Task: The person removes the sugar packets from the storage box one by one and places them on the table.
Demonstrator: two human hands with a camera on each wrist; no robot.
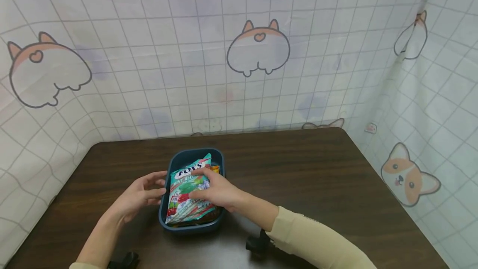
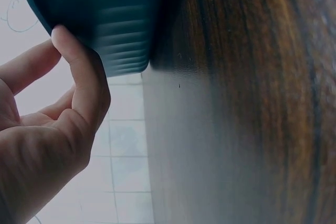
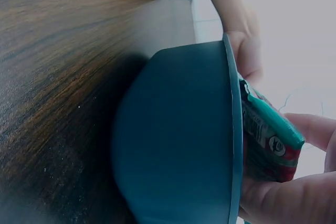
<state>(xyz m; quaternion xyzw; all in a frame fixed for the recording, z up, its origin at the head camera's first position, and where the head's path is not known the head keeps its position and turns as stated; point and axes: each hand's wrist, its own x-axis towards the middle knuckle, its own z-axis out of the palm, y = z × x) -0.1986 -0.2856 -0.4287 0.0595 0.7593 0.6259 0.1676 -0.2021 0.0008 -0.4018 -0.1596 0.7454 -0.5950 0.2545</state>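
A mint-green Fox's candy bag point(image 1: 186, 190) lies tilted in a dark blue plastic basket point(image 1: 194, 229), partly over other packets with a yellow-orange one point(image 1: 215, 169) showing at the right. My right hand point(image 1: 220, 190) reaches over the basket's right side and holds the candy bag between thumb and fingers. From the right wrist, the bag's green edge point(image 3: 286, 129) sticks out past the rim. On the basket's left side, my left hand point(image 1: 136, 196) touches the rim with its fingertips, fingers loosely bent. One bent finger point(image 2: 86, 72) meets the rim in the left wrist view.
The basket stands on a dark wood-grain table point(image 1: 298, 169), left of its middle. A white grid-patterned cloth point(image 1: 168, 53) with corgi drawings hangs behind and along the sides. Black wrist straps point(image 1: 257, 244) sit on both forearms.
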